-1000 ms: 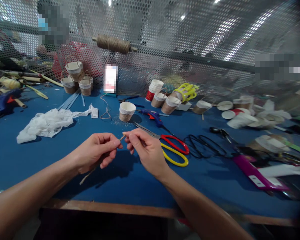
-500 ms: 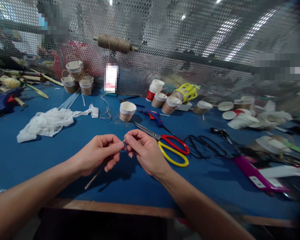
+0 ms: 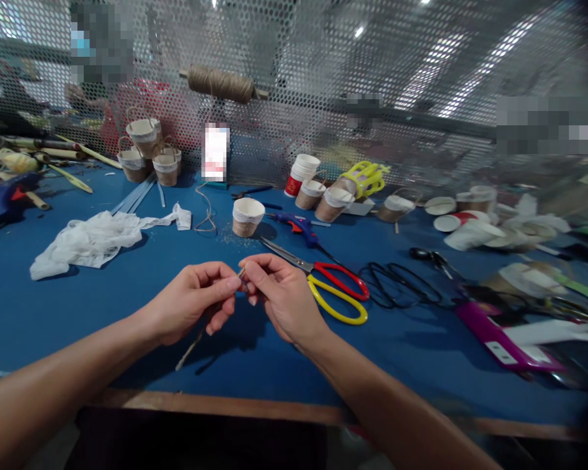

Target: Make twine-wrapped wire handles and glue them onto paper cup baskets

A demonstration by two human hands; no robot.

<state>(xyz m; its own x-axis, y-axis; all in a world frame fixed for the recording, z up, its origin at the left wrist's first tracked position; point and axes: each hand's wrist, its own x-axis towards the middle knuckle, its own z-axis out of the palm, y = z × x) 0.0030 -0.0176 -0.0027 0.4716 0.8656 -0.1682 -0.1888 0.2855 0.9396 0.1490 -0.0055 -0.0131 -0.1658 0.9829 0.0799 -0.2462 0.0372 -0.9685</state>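
Fingertip to fingertip, my left hand and my right hand both pinch a short twisted length of twine. Its one end hangs below my left hand, above the blue table; the part between the fingers is mostly covered. Beyond my hands stands a small twine-wrapped cup with a white lace rim. Scissors with one red and one yellow handle lie beside my right hand, blades pointing to the cup. A blue glue gun rests behind the scissors.
White lace ribbon lies bunched at left, near clear glue sticks. Finished little baskets are stacked behind. A twine spool hangs on the mesh. Black cable and a purple power strip occupy the right.
The hanging end of the twine has swung slightly right, toward my hands. Both hands keep their pinch at nearly the same spot; the view has shifted a little.
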